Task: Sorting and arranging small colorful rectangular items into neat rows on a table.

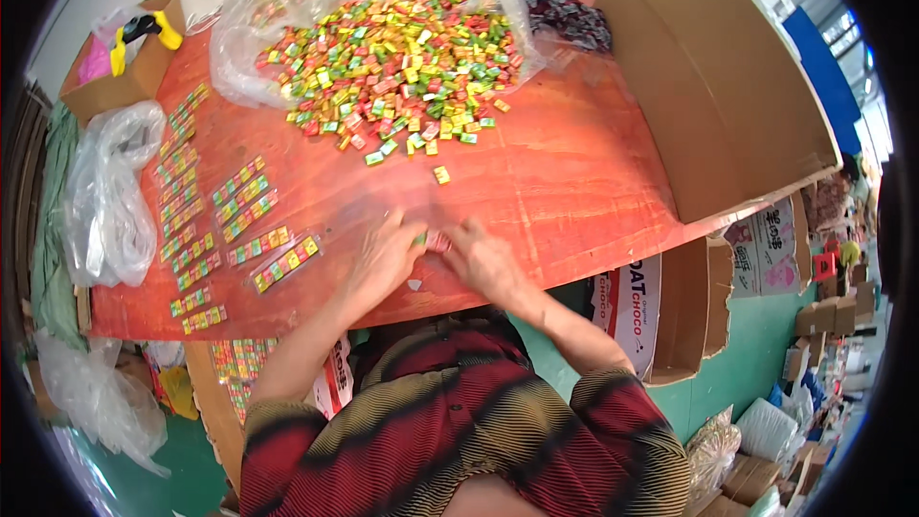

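A red tabletop point(584, 172) spans the view. On it, at 2 o'clock, stands a large cardboard box point(718, 86); toward 12 o'clock an open clear plastic bag point(235, 67) spills a heap of small wrapped sweets point(392, 57) in red, yellow and green. A smaller carton point(120, 91) sits at 10 o'clock. Near the centre, the left hand point(383, 254) and right hand point(483, 263) face each other, fingers bent and nearly closed, pinching a few red and green pieces point(437, 242) between their fingertips. Flat strips of sweets point(251, 217) lie toward 9 o'clock. One yellow piece point(441, 175) lies alone at 12 o'clock, just beyond the hands.
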Available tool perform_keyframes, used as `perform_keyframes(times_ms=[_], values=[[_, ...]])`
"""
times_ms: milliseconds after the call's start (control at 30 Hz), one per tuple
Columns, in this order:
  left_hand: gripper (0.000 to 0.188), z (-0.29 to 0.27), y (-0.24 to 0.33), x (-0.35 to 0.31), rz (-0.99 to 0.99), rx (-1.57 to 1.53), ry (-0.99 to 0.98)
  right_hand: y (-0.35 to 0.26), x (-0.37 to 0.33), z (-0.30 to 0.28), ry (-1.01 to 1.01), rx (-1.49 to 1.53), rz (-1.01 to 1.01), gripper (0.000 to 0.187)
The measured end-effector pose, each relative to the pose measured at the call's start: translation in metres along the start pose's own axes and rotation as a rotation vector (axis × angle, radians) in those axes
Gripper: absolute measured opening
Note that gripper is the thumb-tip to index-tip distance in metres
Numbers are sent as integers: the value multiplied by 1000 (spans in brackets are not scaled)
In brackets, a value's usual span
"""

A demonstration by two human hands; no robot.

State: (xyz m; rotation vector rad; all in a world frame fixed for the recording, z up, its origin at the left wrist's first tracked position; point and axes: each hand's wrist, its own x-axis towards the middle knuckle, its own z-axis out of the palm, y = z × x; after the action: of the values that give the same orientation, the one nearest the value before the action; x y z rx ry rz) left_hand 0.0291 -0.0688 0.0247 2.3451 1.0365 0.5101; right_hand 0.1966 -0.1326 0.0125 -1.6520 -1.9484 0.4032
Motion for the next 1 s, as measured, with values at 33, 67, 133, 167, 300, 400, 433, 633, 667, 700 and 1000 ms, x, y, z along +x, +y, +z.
perform_keyframes(times_ms=[33, 67, 133, 167, 300, 400, 433, 633, 667, 700, 1000], values=[[28, 4, -3, -5, -26, 1, -34, -1, -7, 7, 11, 28, 8, 23], [28, 5, -4, -7, -27, -4, -39, -4, -8, 7, 7, 27, 13, 23], [26, 8, -6, -14, 52, -14, 64, -11, -11, 6, -16, -20, 104, 25], [26, 8, -7, -17, 29, -13, 58, -13, -12, 6, -35, -5, 102, 25], [28, 5, -5, -5, 81, 23, 69, -10, -13, 2, -22, -56, 111, 27], [27, 3, -10, 5, 18, -60, -18, -12, -12, -1, -44, -42, 117, 29], [27, 2, -12, 7, 34, -65, -41, -13, -11, -2, -56, -41, 126, 30], [30, -1, -17, 23, 299, 170, -67, -15, -12, 2, -59, -22, 154, 35], [30, -2, -19, 27, 298, 173, -64, -17, -13, 2, -60, -18, 171, 36], [32, -4, -21, 32, 275, 118, -104, -18, -14, 1, -59, -18, 167, 36], [41, -13, -27, 40, 139, -45, -92, -12, -18, 0, -95, 58, 150, 39]])
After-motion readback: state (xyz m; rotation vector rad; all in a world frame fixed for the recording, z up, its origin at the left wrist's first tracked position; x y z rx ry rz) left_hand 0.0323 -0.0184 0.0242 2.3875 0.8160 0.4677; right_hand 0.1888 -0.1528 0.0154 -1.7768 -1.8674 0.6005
